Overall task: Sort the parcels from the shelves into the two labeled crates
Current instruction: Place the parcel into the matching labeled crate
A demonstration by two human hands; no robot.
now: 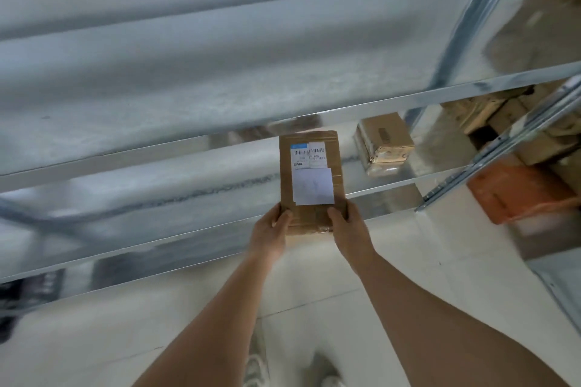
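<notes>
Head: both hands (273,231) grip parcel (311,179).

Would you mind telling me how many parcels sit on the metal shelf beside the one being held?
1: a taped cardboard parcel on the metal shelf, right of the held parcel. Blurred boxes further right may hide more.

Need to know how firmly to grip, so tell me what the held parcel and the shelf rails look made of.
Held parcel: brown corrugated cardboard by the look, matte, sealed with glossy clear tape and bearing white paper labels; both the left hand and right hand grip its near end. Shelf rails: probably galvanised or polished steel, judging by the bright silvery sheen and reflections.
</notes>
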